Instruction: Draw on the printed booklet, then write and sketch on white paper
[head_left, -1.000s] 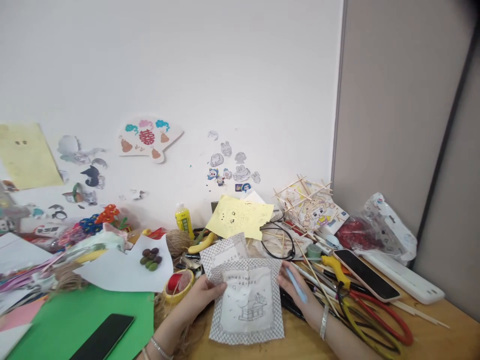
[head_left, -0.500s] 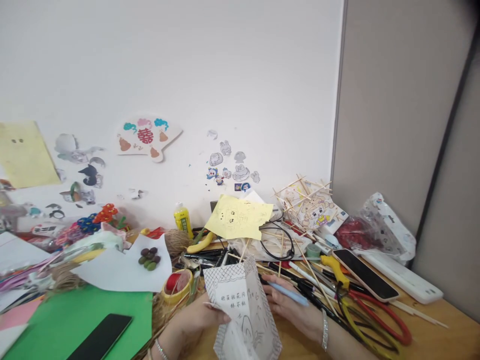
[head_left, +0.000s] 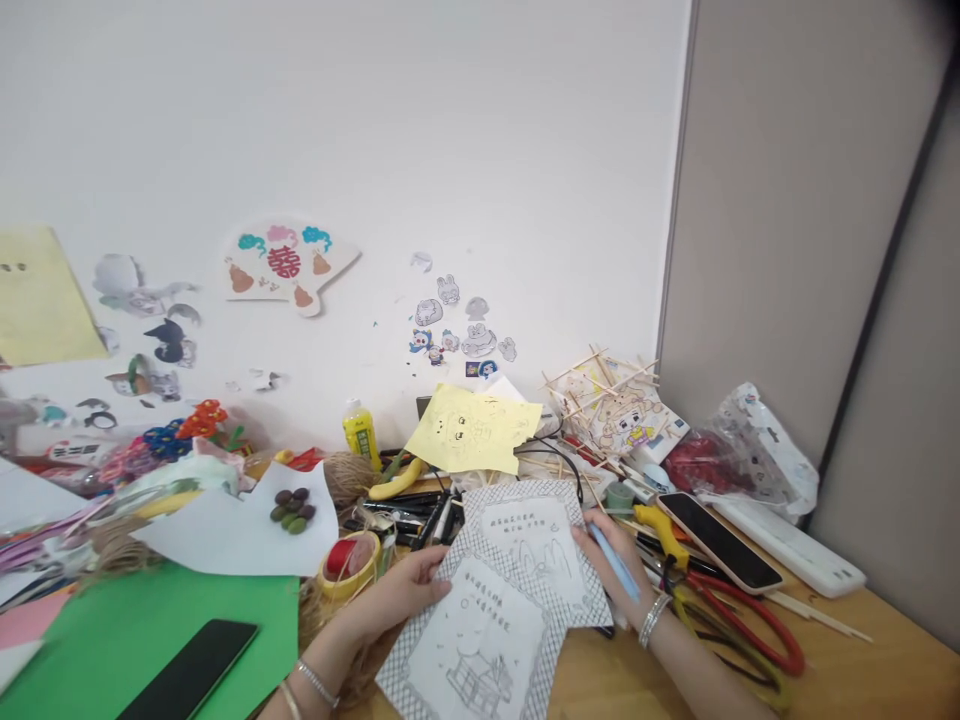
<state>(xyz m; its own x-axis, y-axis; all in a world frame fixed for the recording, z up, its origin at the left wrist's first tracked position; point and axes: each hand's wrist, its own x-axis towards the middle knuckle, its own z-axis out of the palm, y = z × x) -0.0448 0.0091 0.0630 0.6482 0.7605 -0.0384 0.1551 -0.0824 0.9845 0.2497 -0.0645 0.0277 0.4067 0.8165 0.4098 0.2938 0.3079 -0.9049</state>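
The left grip (head_left: 405, 590) pinches the left edge of the lower drawing sheet (head_left: 480, 620), thumb on top and fingers behind, while the right grip (head_left: 609, 570) is closed around a light-blue pen (head_left: 619, 566) with its fingertips at the right edge of the upper drawing sheet (head_left: 529, 550). Both sheets lie between the two grips, the lower one overlapping the near left corner of the upper, above the bare near part of the worktop (head_left: 607, 685). To handle them well, I would keep each pinch light and on the patterned margin, so the thumbs neither crease the paper nor rub the pencil-like lines; the pen is best kept angled clear of the upper sheet, where a stray touch could mark it. Turning the wrists together should spare the thin-looking paper a twist. Each sheet is white with a cross-hatched grey border around a paler inner panel. The lower one, nearer the left grip, carries two lines of handwriting, a small circle and a roofed, pavilion-like building; the upper, beside the right grip, has writing above a loosely curved outline too faint to name. Neither shows any colouring.
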